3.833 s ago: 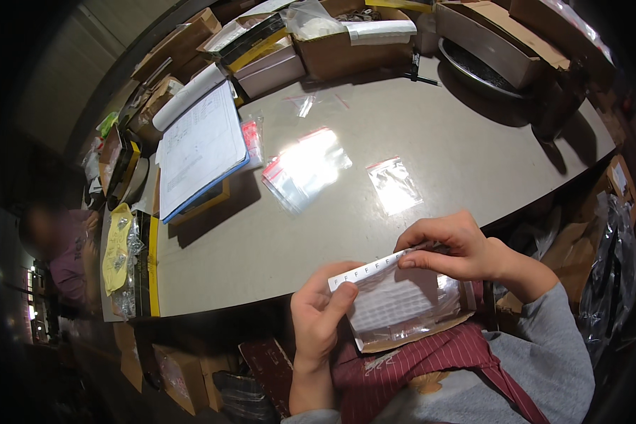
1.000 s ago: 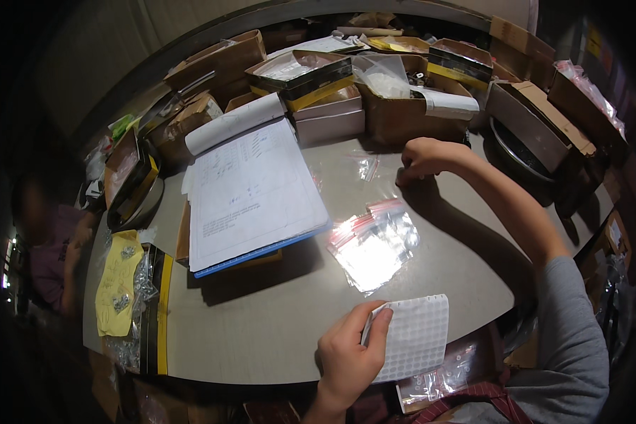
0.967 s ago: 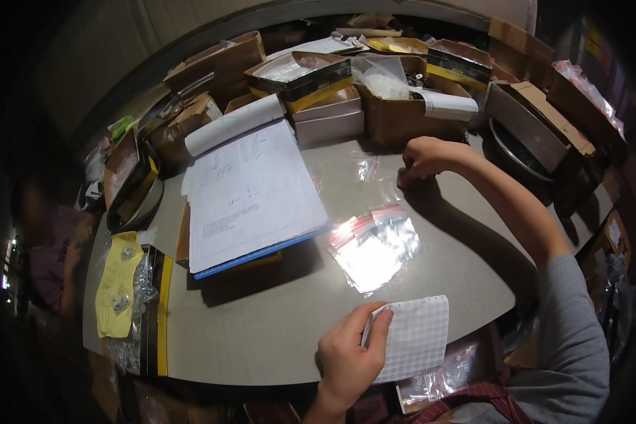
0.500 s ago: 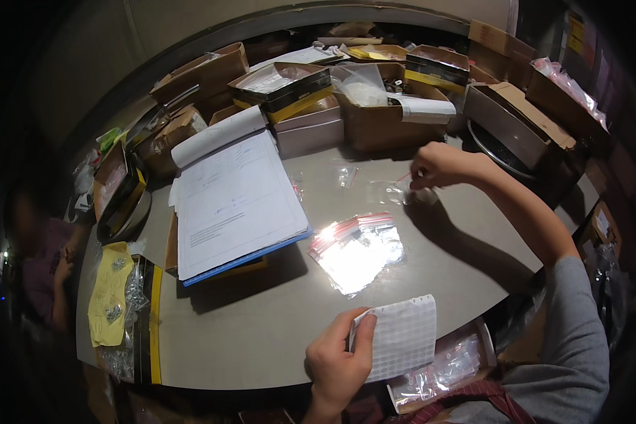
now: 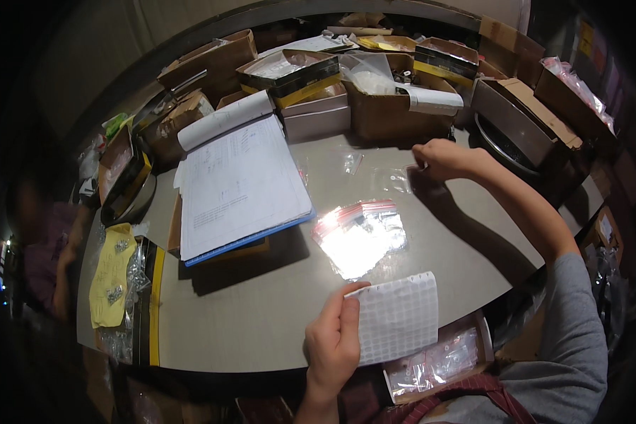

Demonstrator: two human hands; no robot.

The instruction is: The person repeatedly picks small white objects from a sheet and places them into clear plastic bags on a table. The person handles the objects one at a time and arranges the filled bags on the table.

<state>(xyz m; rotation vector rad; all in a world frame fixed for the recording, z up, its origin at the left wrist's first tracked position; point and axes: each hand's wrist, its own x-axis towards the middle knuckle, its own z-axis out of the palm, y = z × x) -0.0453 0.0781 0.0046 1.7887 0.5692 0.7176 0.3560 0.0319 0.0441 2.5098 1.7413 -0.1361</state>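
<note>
My left hand (image 5: 333, 339) is closed on the left edge of a white sheet of small round stickers (image 5: 397, 314), thumb on top, above the table's near edge. At the far right of the table, my right hand (image 5: 442, 160) has its fingers curled together beside a small clear zip bag (image 5: 390, 179) lying flat with a tiny white spot on it. Whether the fingertips hold anything is hidden. Between the hands lies a fanned stack of clear zip bags (image 5: 360, 244) with red strips, bright with glare. Another small clear bag (image 5: 350, 162) lies farther back.
A blue clipboard (image 5: 247, 240) with papers rests tilted at the left. Cardboard boxes (image 5: 403, 113) line the far edge. A yellow paper (image 5: 111, 283) sits on a box of bags at left. An open box of bags (image 5: 438, 364) stands near me. Another person (image 5: 49, 247) is at far left.
The view has shifted, so the table sits higher in the picture. My right fingertips have drawn back slightly from the small bag's right edge. My left hand keeps holding the sticker sheet.
</note>
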